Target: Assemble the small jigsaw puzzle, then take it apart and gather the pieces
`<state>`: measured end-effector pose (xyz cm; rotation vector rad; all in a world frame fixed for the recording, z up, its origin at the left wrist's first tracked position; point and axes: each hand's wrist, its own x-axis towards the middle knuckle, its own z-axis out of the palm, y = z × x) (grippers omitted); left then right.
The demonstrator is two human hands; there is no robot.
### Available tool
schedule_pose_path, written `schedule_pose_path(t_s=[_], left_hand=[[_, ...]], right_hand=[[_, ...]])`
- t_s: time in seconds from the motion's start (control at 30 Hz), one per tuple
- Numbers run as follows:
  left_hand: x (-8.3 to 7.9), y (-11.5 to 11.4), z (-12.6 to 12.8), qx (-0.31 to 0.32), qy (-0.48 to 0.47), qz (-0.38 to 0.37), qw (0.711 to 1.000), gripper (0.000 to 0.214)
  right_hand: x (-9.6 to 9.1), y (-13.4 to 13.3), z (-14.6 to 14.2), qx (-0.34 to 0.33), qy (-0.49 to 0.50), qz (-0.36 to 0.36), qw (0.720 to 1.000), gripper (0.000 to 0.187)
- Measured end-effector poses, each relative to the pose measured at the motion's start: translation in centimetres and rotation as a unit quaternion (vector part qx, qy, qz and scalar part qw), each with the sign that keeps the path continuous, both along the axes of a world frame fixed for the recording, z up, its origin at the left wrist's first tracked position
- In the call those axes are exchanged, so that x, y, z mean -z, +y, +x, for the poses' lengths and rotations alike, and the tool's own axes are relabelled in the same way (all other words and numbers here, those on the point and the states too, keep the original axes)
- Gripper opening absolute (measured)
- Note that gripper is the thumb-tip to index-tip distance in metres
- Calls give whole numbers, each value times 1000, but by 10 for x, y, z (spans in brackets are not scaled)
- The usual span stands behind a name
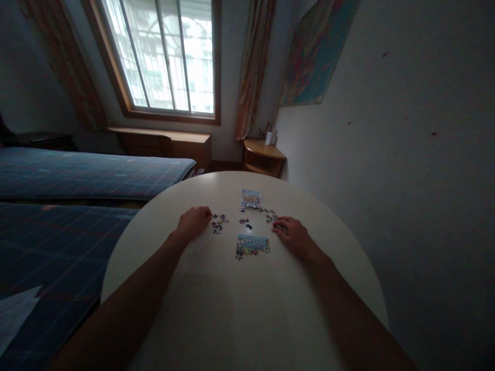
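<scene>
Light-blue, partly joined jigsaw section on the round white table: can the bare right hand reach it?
Probably yes: the right hand is close to the right of the jigsaw section, only a bare strip of the white table seems to lie between them, and nothing visible covers the section.

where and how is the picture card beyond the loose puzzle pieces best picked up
Probably by its left edge, pinched by the left hand coming from the left. The picture card appears to lie flat on the table, and loose puzzle pieces sit around its near edge and near right corner.
</scene>
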<state>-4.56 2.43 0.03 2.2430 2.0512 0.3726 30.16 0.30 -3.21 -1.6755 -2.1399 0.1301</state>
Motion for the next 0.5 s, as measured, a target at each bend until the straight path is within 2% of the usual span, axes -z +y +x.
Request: schedule_pose_path(t_s=[0.3,0.5], left_hand=[[10,5,-3,-9,-19,32,999,24],[15,8,-4,13,-34,42,998,27]], right_hand=[[-2,-2,0,-7,11,6,1000,25],[-3,-2,-1,-10,5,2,1000,25]])
